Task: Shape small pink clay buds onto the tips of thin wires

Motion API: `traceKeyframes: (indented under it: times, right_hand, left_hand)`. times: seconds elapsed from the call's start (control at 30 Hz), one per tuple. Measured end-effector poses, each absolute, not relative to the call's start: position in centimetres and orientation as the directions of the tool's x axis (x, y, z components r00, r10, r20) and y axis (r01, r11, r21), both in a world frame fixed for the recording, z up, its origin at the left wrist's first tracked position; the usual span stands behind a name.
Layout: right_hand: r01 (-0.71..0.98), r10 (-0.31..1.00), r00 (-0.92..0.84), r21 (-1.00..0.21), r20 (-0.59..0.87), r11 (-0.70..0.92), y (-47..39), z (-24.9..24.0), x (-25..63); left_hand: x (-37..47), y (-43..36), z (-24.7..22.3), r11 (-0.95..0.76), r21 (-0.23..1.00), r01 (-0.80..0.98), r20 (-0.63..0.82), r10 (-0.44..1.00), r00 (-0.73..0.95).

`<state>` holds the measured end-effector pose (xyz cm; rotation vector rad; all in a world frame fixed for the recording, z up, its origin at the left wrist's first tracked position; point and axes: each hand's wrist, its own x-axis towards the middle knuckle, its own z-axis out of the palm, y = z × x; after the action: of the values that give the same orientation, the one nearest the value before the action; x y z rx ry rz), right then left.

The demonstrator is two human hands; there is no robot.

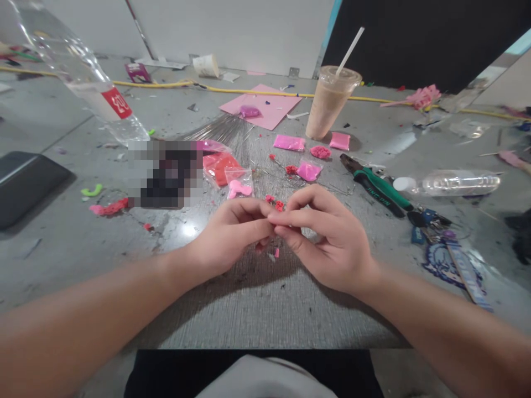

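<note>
My left hand point(238, 235) and my right hand point(327, 237) meet fingertip to fingertip above the grey table point(265, 320). Both are closed in a pinch, and what lies between the fingertips is too small to make out. Just behind them are small red clay pieces point(279, 206). A small clear bag with pink clay point(239, 189) lies beyond my left hand, beside a bag of red-orange clay point(222, 167). Past my right hand are a magenta packet point(309, 171) and a red clay piece point(291, 169) on a thin wire.
Green-handled pliers point(375, 185), keys point(433, 224) and a lying bottle point(460, 182) are at the right. A drink cup point(329, 105) with a straw stands behind. At the left are a tall bottle point(97, 99), a black case point(29, 185) and a pixelated dark object point(168, 177).
</note>
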<state>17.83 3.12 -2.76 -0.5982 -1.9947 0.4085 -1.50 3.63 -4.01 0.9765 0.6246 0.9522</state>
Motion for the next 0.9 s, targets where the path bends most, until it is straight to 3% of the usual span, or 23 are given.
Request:
traceKeyframes:
  times: [0.23, 0.67, 0.9]
  right_hand:
    - [0.224, 0.574, -0.424, -0.532, 0.701, 0.816, 3.14, -2.7, 17.83]
    - [0.127, 0.689, -0.375, -0.702, 0.62, 0.701, 2.75, -2.59, 17.58]
    - [-0.104, 0.827, -0.427, -0.928, 0.367, 0.358, 2.86, -2.68, 17.61]
  left_hand:
    - [-1.27, 3.45, -3.73, 0.34, 0.827, -0.448, -0.106, 0.877, 0.469]
    - [-1.56, 3.36, -4.07, 0.181, 0.918, -0.353, 0.003, 0.887, 0.461]
    - [-1.95, 3.4, -3.46, -0.034, 0.967, -0.254, 0.152, 0.875, 0.46]
